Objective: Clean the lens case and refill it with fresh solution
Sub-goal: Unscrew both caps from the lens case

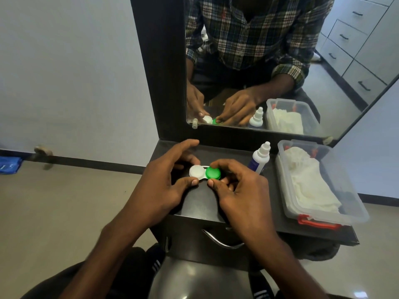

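No readable text, label or number anywhere, not even on the solution bottle.

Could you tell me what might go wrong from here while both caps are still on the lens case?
The right hand pinches the green cap; twisting could jerk the lens case from the left hand. The solution bottle stands upright just behind the right hand, so an abrupt move might topple it.
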